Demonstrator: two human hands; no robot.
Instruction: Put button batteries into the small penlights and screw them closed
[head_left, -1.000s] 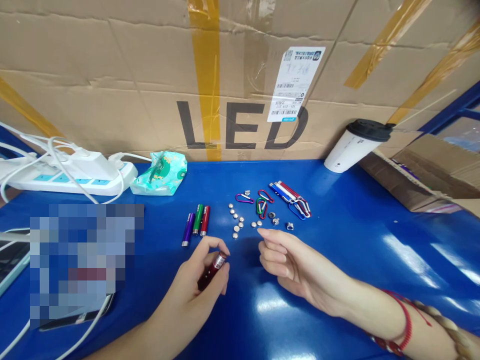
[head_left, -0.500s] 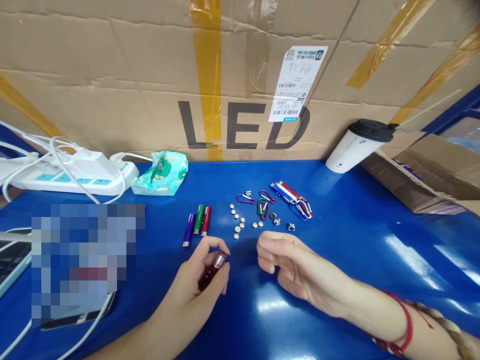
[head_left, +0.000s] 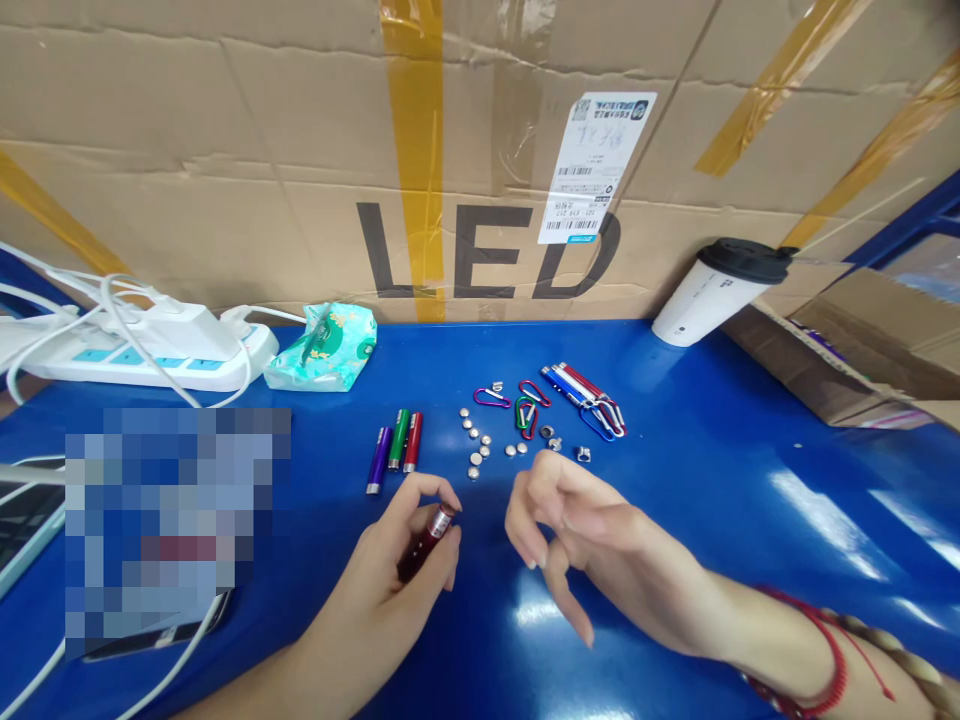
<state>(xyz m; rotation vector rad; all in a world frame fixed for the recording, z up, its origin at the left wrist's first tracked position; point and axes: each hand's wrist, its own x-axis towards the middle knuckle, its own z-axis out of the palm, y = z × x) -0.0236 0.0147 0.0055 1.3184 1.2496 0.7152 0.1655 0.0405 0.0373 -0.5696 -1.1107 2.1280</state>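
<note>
Three tubes (head_left: 399, 440) lie clipless; the near left hand (head_left: 390, 585) wraps its fingers round a dark-red tube (head_left: 429, 540); button cells (head_left: 475, 460) sit loose; the right hand (head_left: 607, 540), fingers parted, looks empty; beyond it, clipped tubes (head_left: 581, 381) seem finished.

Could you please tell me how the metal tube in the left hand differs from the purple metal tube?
The dark red metal tube is gripped and tilted in the left hand, while the purple metal tube lies flat on the glossy blue table. The hand partly covers the red tube; nothing covers the purple tube. Both are slim cylinders with some silvery parts.
</note>
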